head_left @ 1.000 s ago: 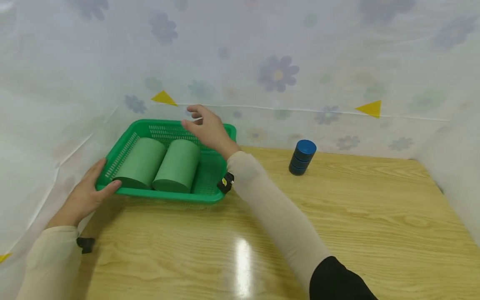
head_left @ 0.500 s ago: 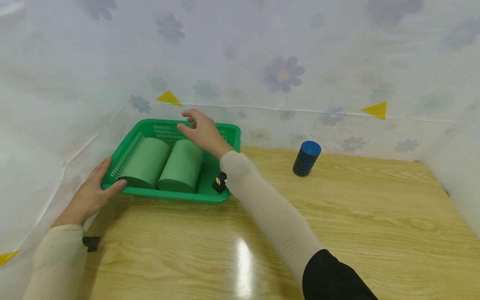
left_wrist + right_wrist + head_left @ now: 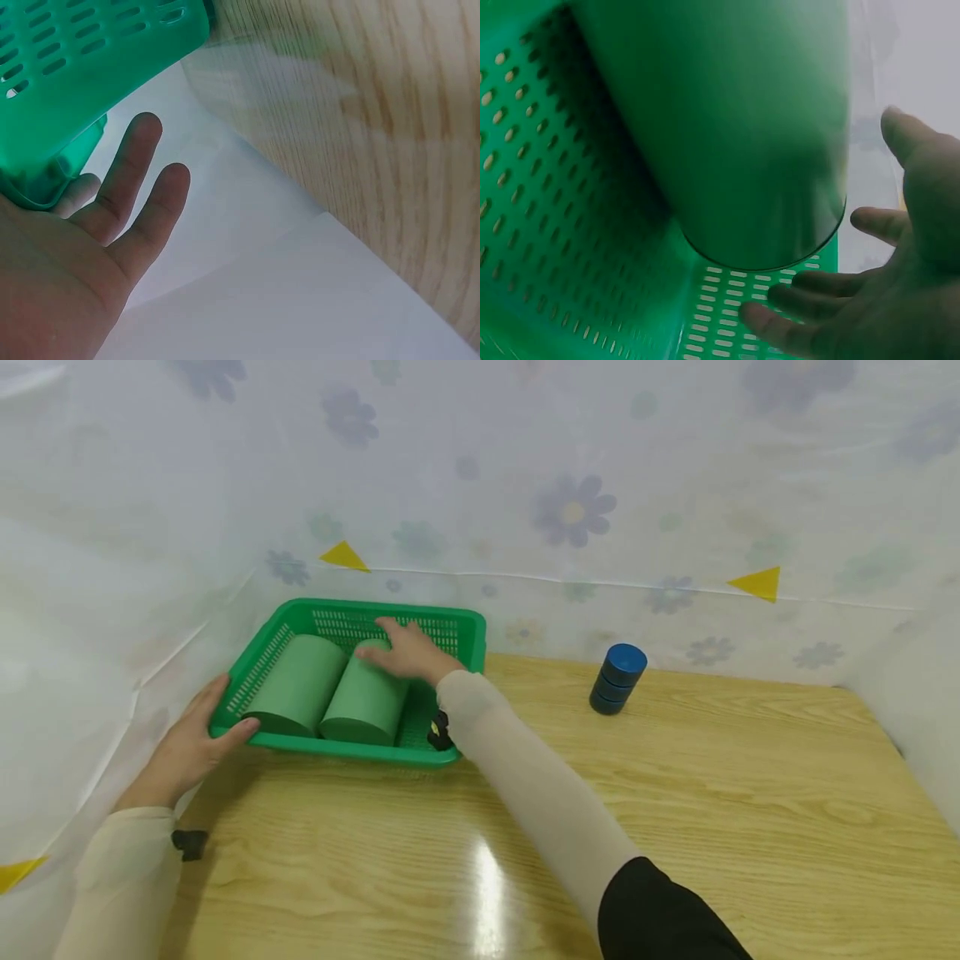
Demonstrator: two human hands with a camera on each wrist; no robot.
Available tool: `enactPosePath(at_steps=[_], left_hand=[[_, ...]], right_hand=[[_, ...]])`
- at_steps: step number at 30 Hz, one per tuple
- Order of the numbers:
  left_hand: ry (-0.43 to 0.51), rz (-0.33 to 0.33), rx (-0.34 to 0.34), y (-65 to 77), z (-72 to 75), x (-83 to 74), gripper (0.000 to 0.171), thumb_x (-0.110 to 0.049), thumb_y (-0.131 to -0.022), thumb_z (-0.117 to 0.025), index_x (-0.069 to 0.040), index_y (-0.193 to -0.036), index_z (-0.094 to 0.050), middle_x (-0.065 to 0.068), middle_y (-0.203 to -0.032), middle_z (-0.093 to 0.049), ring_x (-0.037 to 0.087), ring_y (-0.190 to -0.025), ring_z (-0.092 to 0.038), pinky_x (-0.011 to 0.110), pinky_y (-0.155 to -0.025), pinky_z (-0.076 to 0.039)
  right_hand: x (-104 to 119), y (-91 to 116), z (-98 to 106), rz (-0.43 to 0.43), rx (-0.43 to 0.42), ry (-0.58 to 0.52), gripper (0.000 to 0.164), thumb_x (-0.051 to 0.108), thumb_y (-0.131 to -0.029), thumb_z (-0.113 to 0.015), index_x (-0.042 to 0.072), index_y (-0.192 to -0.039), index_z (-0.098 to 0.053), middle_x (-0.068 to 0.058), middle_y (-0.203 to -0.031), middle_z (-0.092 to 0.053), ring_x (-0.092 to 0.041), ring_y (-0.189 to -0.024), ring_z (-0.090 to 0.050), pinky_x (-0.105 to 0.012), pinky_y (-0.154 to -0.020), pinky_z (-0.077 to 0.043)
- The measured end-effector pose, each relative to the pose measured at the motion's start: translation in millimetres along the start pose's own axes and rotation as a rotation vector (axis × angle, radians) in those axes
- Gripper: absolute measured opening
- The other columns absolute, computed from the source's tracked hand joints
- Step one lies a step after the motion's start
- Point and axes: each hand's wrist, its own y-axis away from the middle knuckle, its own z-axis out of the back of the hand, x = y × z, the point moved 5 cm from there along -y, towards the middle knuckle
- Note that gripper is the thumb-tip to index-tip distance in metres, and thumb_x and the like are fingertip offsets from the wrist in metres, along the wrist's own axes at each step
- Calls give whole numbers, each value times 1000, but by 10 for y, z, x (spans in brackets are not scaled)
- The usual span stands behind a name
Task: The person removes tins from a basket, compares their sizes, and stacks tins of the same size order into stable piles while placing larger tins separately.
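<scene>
A green plastic basket (image 3: 352,752) stands at the left of the table in the head view. Inside it, two light-green cylinders lie side by side: the left cylinder (image 3: 296,681) and the right cylinder (image 3: 363,706). My left hand (image 3: 183,752) grips the basket's near left corner, thumb over the front rim. Its outer fingers (image 3: 133,169) stretch free below the basket in the left wrist view. Over the far end of the right cylinder is my right hand (image 3: 405,652), fingers spread. In the right wrist view those fingers (image 3: 810,300) extend past the cylinder's round end, apart from it.
A dark blue stack of short round pieces (image 3: 618,677) stands on the wood-grain table (image 3: 712,802), right of the basket. Flowered white sheeting (image 3: 570,443) rises behind the table and along its sides. Yellow triangles (image 3: 757,584) mark the sheeting.
My right hand has lowered from above the basket's back rim to the far end of the right cylinder. My left hand keeps its hold on the corner. The view has shifted slightly.
</scene>
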Motion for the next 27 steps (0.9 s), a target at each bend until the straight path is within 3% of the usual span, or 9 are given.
enactPosePath(at_steps=[2,4,8,11,15,19,23,27], left_hand=[[-3,1,-1,-1,-2,3,89,-43,-103,-56,-10,-163,2,29,-164,1,61,-143,-8,78,-105,-13],[-4,0,-3,1,-3,5,89,-42,-103,-56,-10,-163,2,30,-164,0,61,-143,-8,78,-106,-13],[-1,-4,-8,5,-1,-2,89,-41,-103,-56,-9,-163,1,30,-164,-1,60,-143,-8,77,-106,-13],[4,-5,-5,-3,3,-13,90,-41,-103,-56,-9,-163,2,30,-164,0,60,-144,-7,77,-106,-12],[0,-8,-6,-27,16,-20,90,-42,-103,-56,-9,-163,1,29,-164,0,60,-144,-7,78,-106,-13],[-7,-12,-5,-44,24,-13,89,-42,-103,-56,-11,-163,1,28,-165,0,61,-143,-8,78,-105,-13],[1,-14,-7,-25,21,-4,90,-41,-103,-57,-11,-163,2,28,-165,1,60,-144,-6,78,-106,-11],[11,-17,-10,-4,16,-4,90,-41,-102,-58,-10,-163,1,30,-164,-1,59,-144,-6,77,-107,-11]], right_hand=[[-26,1,-40,-45,39,-3,85,61,-100,-50,22,-165,-11,-9,-168,-15,-33,-154,-2,-55,-119,-18],[-45,6,-71,-91,74,-11,94,65,-97,-51,22,-165,-2,-11,-168,-12,-33,-153,-5,-53,-119,-20],[-81,23,-91,-164,116,-28,108,69,-92,-56,19,-163,8,-12,-167,-15,-32,-150,-23,-47,-115,-32],[-122,60,-54,-224,118,-82,112,68,-89,-62,19,-164,8,-13,-166,-21,-35,-136,-46,-49,-100,-48],[-158,141,13,-297,118,-191,112,60,-89,-69,24,-164,6,-13,-166,-21,-42,-110,-62,-55,-83,-56],[-106,191,-6,-319,175,-230,114,65,-89,-65,33,-160,19,-10,-169,-8,-45,-110,-62,-55,-83,-56],[-30,182,-62,-307,219,-137,120,75,-87,-56,28,-153,34,-16,-167,-14,-40,-125,-55,-48,-87,-55],[-47,185,-35,-333,214,-160,121,64,-90,-62,27,-152,35,-18,-166,-15,-43,-115,-61,-51,-86,-56]])
